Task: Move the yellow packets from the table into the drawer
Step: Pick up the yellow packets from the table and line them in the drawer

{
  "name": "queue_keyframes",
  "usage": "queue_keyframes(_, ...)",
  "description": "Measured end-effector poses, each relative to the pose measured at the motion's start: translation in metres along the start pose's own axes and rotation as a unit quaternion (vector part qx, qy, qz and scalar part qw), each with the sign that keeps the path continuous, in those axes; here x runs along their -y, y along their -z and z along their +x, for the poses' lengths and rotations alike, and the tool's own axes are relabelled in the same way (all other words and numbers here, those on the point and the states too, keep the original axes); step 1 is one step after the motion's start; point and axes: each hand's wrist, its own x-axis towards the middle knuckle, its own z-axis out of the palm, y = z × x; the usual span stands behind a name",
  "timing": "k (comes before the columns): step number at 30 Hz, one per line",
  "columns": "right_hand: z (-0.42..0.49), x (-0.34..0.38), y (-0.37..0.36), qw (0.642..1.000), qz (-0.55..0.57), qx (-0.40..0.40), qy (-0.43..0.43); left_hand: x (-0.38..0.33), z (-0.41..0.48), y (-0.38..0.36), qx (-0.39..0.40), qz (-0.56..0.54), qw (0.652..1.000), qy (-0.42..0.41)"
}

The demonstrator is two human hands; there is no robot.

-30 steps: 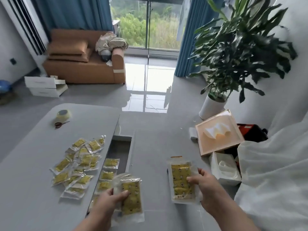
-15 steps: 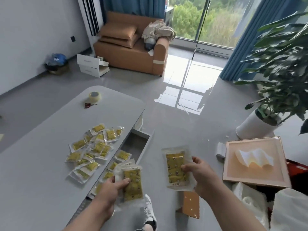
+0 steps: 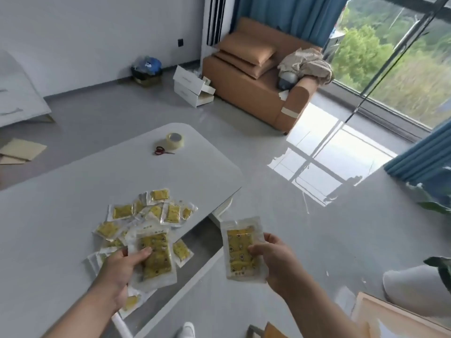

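Note:
My left hand grips a small stack of yellow packets over the table's near edge and the open drawer. My right hand holds a single yellow packet upright, out past the drawer's right side above the floor. Several more yellow packets lie scattered on the grey table just beyond my left hand. A few packets lie inside the drawer, which is pulled out from under the tabletop.
A roll of tape and red-handled scissors rest at the table's far end. An orange sofa and white boxes stand on the floor beyond. A framed board and a white pot sit at lower right.
The view has swung left and down. Both hands keep their packets; the left hand has moved over the table edge, nearer the scattered pile.

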Motion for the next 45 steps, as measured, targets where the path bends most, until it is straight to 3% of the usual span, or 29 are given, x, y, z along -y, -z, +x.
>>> queue_keyframes(8, 0.076, 0.08, -0.049, 0.987, -0.136, 0.086, 0.013, -0.011, 0.034, -0.026, -0.076, -0.047, 0.996, -0.027)
queue_keyframes(17, 0.242, 0.124, -0.099, 0.937, -0.287, 0.2, -0.002, -0.015, 0.114, -0.098, -0.209, -0.093, 0.973, -0.045)
queue_keyframes(22, 0.352, 0.097, -0.123, 0.922, -0.308, 0.234, 0.011, 0.011, 0.206, -0.105, -0.263, -0.125, 0.955, -0.052)
queue_keyframes(31, 0.505, -0.02, -0.171, 0.915, -0.259, 0.304, 0.051, 0.099, 0.34, -0.07, -0.247, -0.133, 0.953, -0.112)
queue_keyframes(40, 0.556, -0.082, -0.202, 0.888, -0.184, 0.398, 0.135, 0.151, 0.409, -0.048, -0.193, -0.13, 0.946, -0.225)
queue_keyframes(45, 0.561, -0.095, -0.212, 0.884, -0.177, 0.407, 0.148, 0.16, 0.416, -0.047, -0.202, -0.123, 0.942, -0.237)
